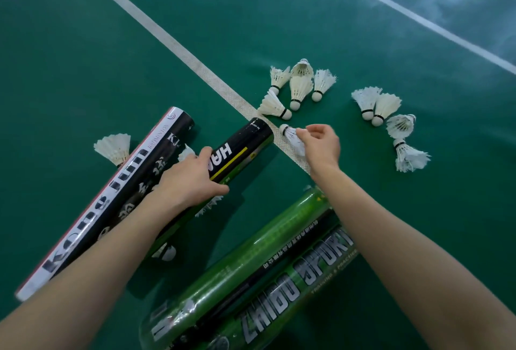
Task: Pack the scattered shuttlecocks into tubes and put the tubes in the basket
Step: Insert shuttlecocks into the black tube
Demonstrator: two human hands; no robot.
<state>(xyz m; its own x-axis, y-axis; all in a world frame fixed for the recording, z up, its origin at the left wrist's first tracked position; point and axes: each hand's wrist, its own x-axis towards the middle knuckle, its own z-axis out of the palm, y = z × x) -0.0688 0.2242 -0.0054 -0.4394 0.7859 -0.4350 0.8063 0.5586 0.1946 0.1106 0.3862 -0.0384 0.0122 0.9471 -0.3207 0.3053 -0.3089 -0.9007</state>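
Two green tubes [245,249] are laid side by side nearest the viewer, on the floor [69,56]. Just beyond them, a black tube [251,140] is gripped round its middle by the left hand [192,179], fingers and thumb curled over it, with its far end, seemingly open, turned towards the right hand [321,145]. A white tube [117,187] is laid alongside it to the left, and feathers of other shuttlecocks are glimpsed under both. At the mouth of the black tube a shuttlecock [290,134] is pinched by its feathers in the right hand's fingertips, cork towards the opening and just short of it, over a white line [178,48]. The loading step is judged to be in hand, as this shuttlecock is not yet inside. For the next move the cork would need to be lined up with the mouth and pushed in straight, so that the feathers are not crushed against the rim. Farther off, four shuttlecocks [300,87] are clustered beyond the line, four more [385,109] are scattered to the right, and one [114,148] is seen beyond the white tube. No basket is shown.
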